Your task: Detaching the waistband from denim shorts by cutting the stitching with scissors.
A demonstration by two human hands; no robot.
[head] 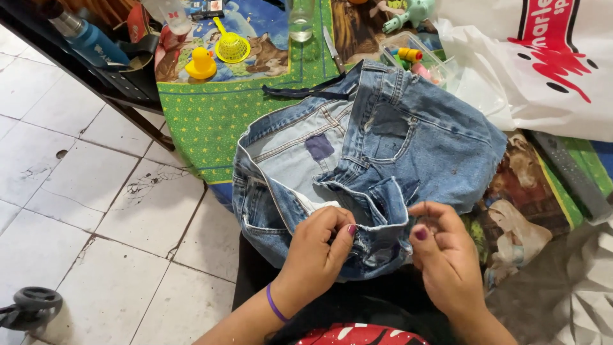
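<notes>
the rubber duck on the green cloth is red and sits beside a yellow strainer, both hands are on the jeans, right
Not quite: the rubber duck is yellow, not red, as the head view shows. It does sit beside the yellow strainer on the green cloth, and the left hand and right hand are on the jeans.

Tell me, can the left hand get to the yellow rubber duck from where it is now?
Probably not easily: the left hand is pinching the jeans, and the rubber duck sits far up the green cloth, though nothing blocks the way.

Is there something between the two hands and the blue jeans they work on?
Nothing visible does. The left hand and the right hand already pinch a folded edge of the blue jeans; the yellow toy duck lies far off.
</notes>
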